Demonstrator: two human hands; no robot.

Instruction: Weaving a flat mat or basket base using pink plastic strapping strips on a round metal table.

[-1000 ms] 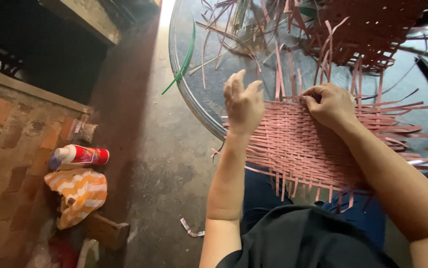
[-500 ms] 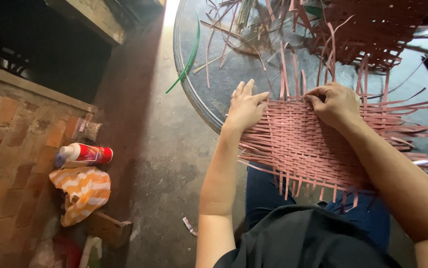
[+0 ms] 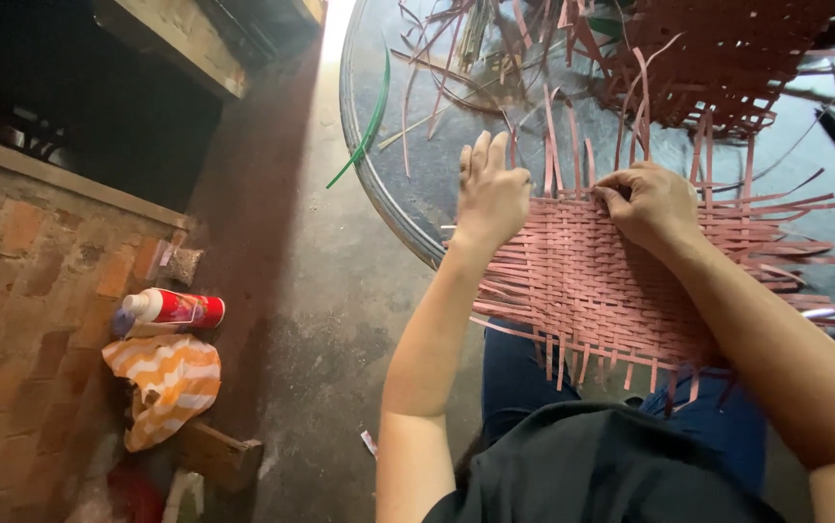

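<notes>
We see our left hand (image 3: 491,194) lying flat on the near left part of a pink woven mat (image 3: 592,291), fingers straight and close together, pointing away from us; it presses on the weave and grips nothing. Our right hand (image 3: 652,201) rests on the far edge of the mat, fingers curled in, thumb and forefinger pinched on a pink strip (image 3: 603,190) where the loose uprights begin.

The mat lies on the near rim of a round glass tabletop (image 3: 388,184), and its near side overhangs the rim above our lap, with loose strip ends hanging down. More ends stick out to the right and stand up past our hands.

Farther back on the tabletop lies a second, darker red woven piece (image 3: 727,58), with a tangle of loose strips (image 3: 476,58) to its left. A green strip (image 3: 369,121) curves over the left rim of the tabletop.

Down on the floor (image 3: 311,310) to our left, a white and red bottle (image 3: 170,310) lies on its side against a brick wall (image 3: 20,320), with an orange and white cloth (image 3: 166,383) just beside it, draped over a wooden block (image 3: 219,453).
</notes>
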